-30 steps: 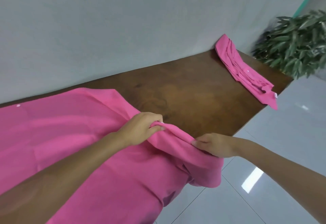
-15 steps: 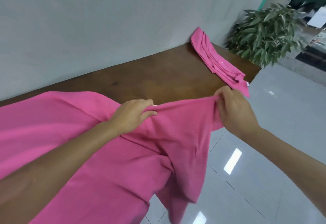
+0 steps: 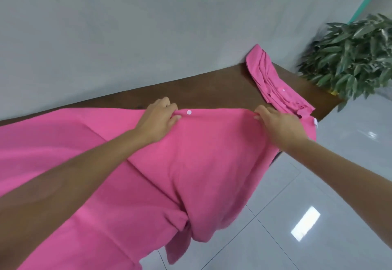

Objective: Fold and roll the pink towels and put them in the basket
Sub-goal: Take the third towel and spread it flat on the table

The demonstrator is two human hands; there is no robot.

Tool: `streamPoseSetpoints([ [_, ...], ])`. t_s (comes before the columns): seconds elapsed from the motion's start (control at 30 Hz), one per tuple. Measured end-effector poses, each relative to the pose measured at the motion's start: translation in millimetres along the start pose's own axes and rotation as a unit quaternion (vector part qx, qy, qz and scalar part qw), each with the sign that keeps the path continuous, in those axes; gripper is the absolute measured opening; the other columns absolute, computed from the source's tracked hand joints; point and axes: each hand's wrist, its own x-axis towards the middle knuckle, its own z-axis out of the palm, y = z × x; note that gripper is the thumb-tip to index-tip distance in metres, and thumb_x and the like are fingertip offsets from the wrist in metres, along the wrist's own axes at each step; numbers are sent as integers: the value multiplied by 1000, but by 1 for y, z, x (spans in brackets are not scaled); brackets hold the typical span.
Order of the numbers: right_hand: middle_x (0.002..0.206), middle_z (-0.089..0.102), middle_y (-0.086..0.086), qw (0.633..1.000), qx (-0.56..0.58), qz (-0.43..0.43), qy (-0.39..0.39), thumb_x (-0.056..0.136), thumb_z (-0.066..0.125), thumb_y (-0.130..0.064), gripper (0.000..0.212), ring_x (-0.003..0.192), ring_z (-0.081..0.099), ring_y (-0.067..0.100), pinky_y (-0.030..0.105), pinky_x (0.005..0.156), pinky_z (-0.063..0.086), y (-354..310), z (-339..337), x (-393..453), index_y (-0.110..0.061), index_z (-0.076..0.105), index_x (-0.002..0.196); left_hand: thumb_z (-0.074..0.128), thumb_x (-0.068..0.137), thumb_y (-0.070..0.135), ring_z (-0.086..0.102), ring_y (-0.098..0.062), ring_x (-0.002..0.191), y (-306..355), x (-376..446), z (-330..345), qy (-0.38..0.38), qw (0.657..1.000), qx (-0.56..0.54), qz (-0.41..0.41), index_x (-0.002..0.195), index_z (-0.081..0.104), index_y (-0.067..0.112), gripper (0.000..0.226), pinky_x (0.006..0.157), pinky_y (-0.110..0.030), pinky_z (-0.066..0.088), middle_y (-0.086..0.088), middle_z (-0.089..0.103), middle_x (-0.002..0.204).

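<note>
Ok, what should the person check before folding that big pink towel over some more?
1. Left hand grips the big pink towel's top edge: ok.
2. Right hand grips the same edge: ok.
3. Edge between the hands pulled straight: ok.
4. Towel fully on the wooden table: not ok, part hangs off the near side.
5. Clear of the second pink towel: not ok, they meet near the right hand.
6. Basket nearby: cannot tell, none in view.
</note>
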Motion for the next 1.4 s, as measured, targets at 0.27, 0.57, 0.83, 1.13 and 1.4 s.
streamPoseSetpoints([
  [0.27,59,58,10,996,-94,-8,2,76,82,-9,23,49,56,28,31,48,37,64,61,81,-6,59,74,74,84,22,41,-34,123,44,49,49,-9,988,110,-107,134,52,12,55,103,-47,35,-13,44,135],
  [0.57,141,45,15,958,57,120,-256,98,55,-31,50,130,43,35,45,103,39,21,155,-5,-9,41,142,61,82,65,23,-28,146,39,-17,116,-197,965,28,-172,156,24,32,88,119,-51,24,-7,27,157],
  [0.83,165,-13,23,921,143,201,-301,100,13,-66,77,150,-15,48,54,122,-9,36,193,-27,-23,-6,160,-8,53,103,-1,-32,153,15,-11,111,-283,923,108,-237,153,8,55,113,121,-59,8,7,-2,168],
  [1.13,167,-7,17,951,102,142,-256,97,3,-67,75,153,-10,39,48,125,-5,75,235,32,-29,-3,161,3,63,100,-8,-42,151,-29,22,124,-287,893,125,-324,147,-17,61,94,118,-66,3,9,-16,166],
  [1.4,168,-7,9,950,96,122,-272,97,8,-68,71,154,-11,31,43,125,-6,114,278,117,-37,-3,160,-1,70,97,-11,-44,150,-68,92,164,-239,900,138,-338,149,-18,56,91,114,-72,0,7,-19,166],
])
